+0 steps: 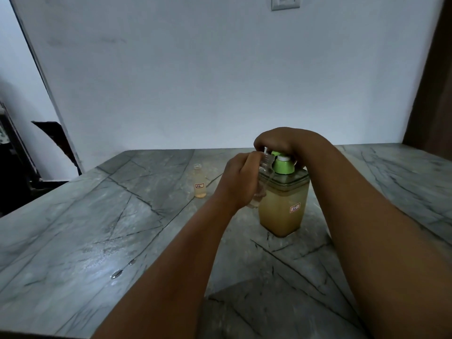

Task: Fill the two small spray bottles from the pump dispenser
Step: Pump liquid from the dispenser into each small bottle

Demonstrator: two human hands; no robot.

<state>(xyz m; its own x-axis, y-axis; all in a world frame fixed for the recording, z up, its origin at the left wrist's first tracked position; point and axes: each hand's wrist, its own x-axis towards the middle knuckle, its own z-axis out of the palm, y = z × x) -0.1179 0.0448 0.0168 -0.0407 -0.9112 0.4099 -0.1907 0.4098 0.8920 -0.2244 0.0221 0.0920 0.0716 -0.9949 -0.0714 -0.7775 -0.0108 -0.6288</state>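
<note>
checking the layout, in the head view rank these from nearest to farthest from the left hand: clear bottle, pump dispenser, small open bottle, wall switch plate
1. clear bottle: gripped in the left hand, held at the dispenser's spout.
2. pump dispenser: just right of that hand, right hand on its pump.
3. small open bottle: standing alone on the table to the left.
4. wall switch plate: high on the wall.
</note>
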